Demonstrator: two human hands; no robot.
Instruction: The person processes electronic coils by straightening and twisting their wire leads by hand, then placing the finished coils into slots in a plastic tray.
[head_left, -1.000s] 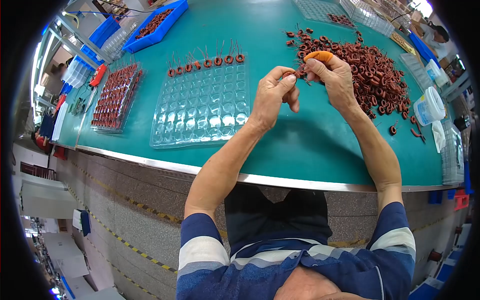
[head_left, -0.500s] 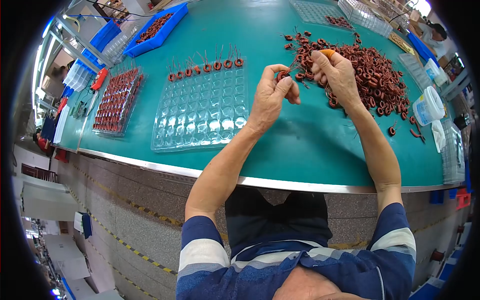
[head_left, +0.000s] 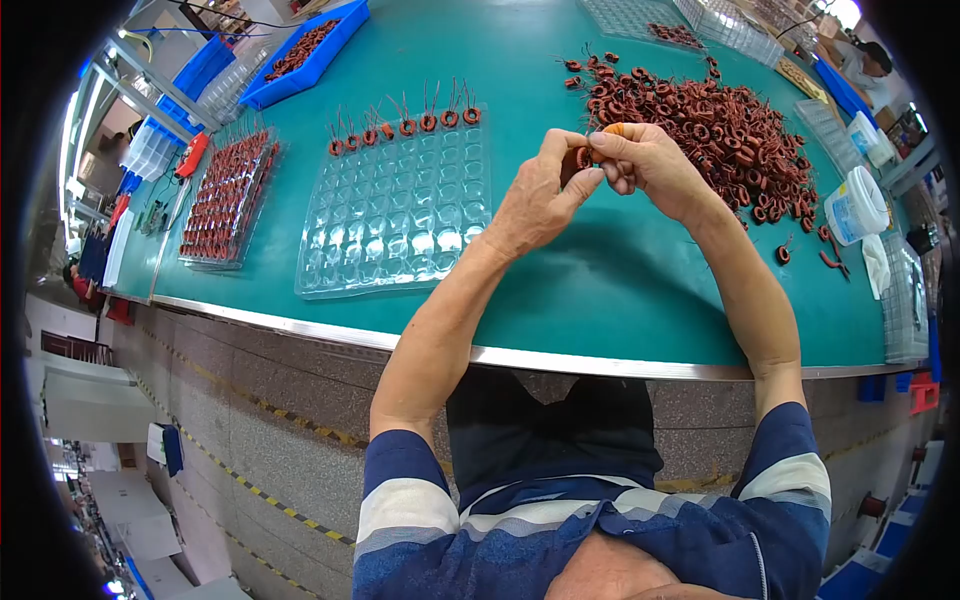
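Between thumb and fingers, my left hand [head_left: 545, 195] holds a red-brown wire coil [head_left: 583, 157]. My right hand [head_left: 655, 165], with an orange cover on one finger, is closed on the same coil from the right, its fingertips touching my left hand's. Left of my hands lies a clear plastic tray [head_left: 395, 210] with round pockets; several coils [head_left: 408, 127] stand in its far row with their leads pointing up. A large heap of coils [head_left: 735, 140] lies beyond and right of my right hand.
Stacked filled trays [head_left: 228, 200] stand at the left. A blue bin of coils [head_left: 345, 35] is at the back left. On the right are a white tub [head_left: 857, 208], a loose coil [head_left: 783, 254] and more clear trays [head_left: 905, 310]. A co-worker [head_left: 868, 65] is at the back right.
My right hand has moved left from the heap's edge to meet my left hand at the coil. Its fingers have closed there.
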